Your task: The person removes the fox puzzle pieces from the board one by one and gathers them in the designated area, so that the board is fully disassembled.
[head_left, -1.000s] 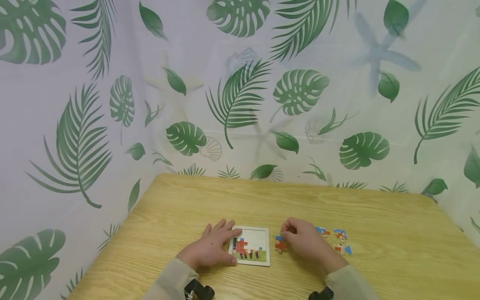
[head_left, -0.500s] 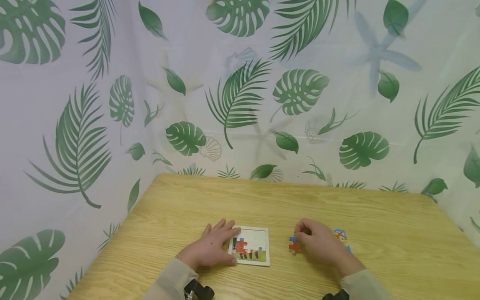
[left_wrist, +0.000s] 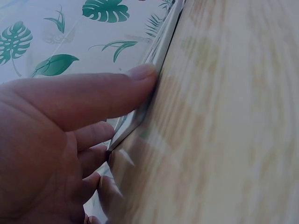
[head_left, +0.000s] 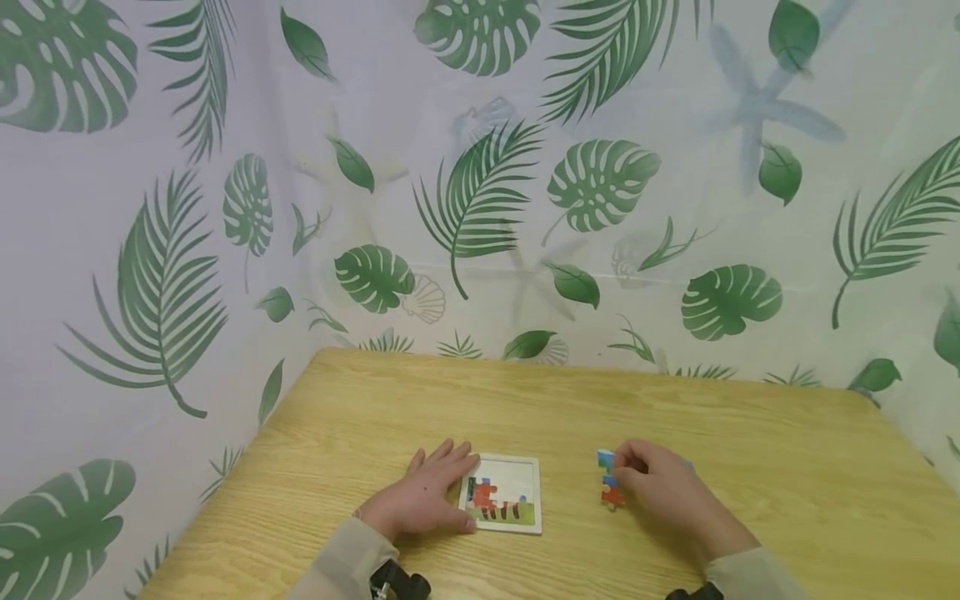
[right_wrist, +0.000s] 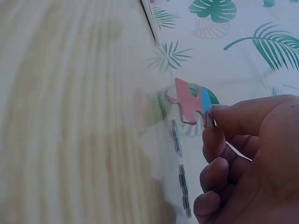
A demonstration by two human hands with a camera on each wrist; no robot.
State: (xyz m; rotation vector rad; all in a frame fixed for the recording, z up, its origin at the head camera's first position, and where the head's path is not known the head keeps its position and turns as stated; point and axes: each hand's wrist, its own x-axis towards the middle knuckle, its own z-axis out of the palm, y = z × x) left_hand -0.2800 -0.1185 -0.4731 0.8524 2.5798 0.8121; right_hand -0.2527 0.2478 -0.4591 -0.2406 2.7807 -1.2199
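A square puzzle tray [head_left: 517,473] with a white rim lies flat on the table, several pieces fitted along its bottom and left. My left hand [head_left: 423,493] rests at its left side with spread, mostly straight fingers. In the left wrist view, the thumb of the left hand [left_wrist: 51,116] touches the edge of the tray [left_wrist: 163,44]. To the right of the tray, my right hand [head_left: 667,487] pinches a red and blue puzzle piece [head_left: 611,495] between thumb and forefinger. The right wrist view shows this puzzle piece [right_wrist: 188,102] tilted, above the tabletop.
Beyond the held piece, a blue and green puzzle piece [head_left: 604,457] shows beside the right hand. Loose pieces [right_wrist: 183,186] lie flat, seen edge-on in the right wrist view; the hand mostly hides them from the head. A leaf-print curtain [head_left: 487,192] surrounds the wooden table [head_left: 450,392].
My right hand has moved to the right with the red and blue puzzle piece, away from the tray and over the loose pieces. The left hand stays at the tray.
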